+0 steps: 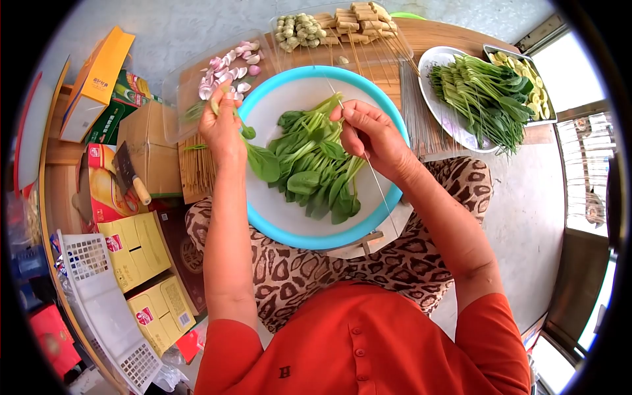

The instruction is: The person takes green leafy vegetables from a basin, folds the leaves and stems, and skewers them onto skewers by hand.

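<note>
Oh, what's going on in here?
A seated person in a red buttoned shirt works over a round, white, blue-rimmed basin of loose, leafy green stalks. The left-hand grip has one more leafy green stalk; the right-hand grip holds a long, thin skewer. The two are apart at this moment.

Bright light glares white at right, fisheye edges curving into black

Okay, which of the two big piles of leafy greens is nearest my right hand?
The pile in the blue-rimmed basin, right beside your right hand. The other pile lies farther off, on the white plate to the right.
</note>
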A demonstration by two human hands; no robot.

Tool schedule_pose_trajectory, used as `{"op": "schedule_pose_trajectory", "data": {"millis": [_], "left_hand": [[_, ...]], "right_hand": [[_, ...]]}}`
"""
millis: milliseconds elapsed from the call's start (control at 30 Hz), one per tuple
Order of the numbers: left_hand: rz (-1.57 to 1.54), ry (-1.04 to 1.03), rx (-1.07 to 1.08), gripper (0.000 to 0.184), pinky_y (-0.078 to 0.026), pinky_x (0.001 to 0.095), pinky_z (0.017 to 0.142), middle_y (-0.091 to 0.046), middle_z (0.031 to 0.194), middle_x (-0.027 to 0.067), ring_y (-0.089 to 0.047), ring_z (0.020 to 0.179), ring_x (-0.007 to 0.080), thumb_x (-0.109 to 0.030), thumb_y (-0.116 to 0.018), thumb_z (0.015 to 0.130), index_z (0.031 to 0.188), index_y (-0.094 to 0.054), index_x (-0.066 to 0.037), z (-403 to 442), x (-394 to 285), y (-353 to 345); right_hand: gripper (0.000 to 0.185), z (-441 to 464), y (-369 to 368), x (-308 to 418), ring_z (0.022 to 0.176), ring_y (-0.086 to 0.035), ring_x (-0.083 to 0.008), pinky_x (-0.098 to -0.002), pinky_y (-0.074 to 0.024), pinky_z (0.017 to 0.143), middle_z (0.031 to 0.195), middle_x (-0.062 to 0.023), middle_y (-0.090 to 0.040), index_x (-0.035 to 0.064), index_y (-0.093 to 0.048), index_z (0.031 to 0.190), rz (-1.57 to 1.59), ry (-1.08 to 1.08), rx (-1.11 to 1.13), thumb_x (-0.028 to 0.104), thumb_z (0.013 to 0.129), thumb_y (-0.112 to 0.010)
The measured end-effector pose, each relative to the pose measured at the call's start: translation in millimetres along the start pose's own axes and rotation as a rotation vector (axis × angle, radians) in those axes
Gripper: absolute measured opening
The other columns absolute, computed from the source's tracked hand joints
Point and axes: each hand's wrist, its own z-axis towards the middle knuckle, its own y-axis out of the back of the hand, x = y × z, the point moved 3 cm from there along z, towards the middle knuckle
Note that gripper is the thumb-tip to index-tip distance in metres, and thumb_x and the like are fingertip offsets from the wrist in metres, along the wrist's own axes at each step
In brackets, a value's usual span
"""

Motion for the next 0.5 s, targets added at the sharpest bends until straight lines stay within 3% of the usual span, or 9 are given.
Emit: {"op": "schedule_pose_trajectory", "data": {"millis": [133, 300, 500], "left_hand": [[0.172, 0.142, 0.104, 0.023, -0.035, 0.0181, 0.049, -0.066, 0.086, 0.0012, -0.057, 0.069, 0.005, -0.008, -0.063, 0.086, 0.109, -0.066, -0.006, -14, 11, -19], [0.094, 0.127, 0.252, 0.017, -0.031, 0.0164, 0.047, -0.065, 0.087, 0.0043, -0.057, 0.072, 0.0044, -0.005, -0.066, 0.084, 0.099, -0.058, -0.003, -32, 20, -39], [0.093, 0.112, 0.318, 0.013, -0.028, 0.0164, 0.044, -0.066, 0.08, 0.0033, -0.047, 0.057, 0.0015, -0.006, -0.066, 0.085, 0.094, -0.057, -0.005, -39, 28, -45]], "right_hand": [[0.023, 0, -4, -7, 0.044, -0.037, -0.0039, -0.0198, -0.0262, 0.042, 0.052, 0.003, -0.047, 0.0071, -0.061, 0.096, -0.134, -0.053, -0.034, 0.024, 0.099, -0.046], [0.023, 1, -6, -23, 0.048, -0.041, -0.0035, -0.0196, -0.029, 0.044, 0.056, 0.0044, -0.047, 0.0063, -0.06, 0.096, -0.374, -0.192, -0.04, 0.024, 0.1, -0.045], [0.024, 2, -10, -18, 0.048, -0.04, -0.0041, -0.0203, -0.0289, 0.044, 0.056, 0.0036, -0.047, 0.0055, -0.06, 0.096, -0.345, -0.187, -0.052, 0.022, 0.099, -0.044]]}}
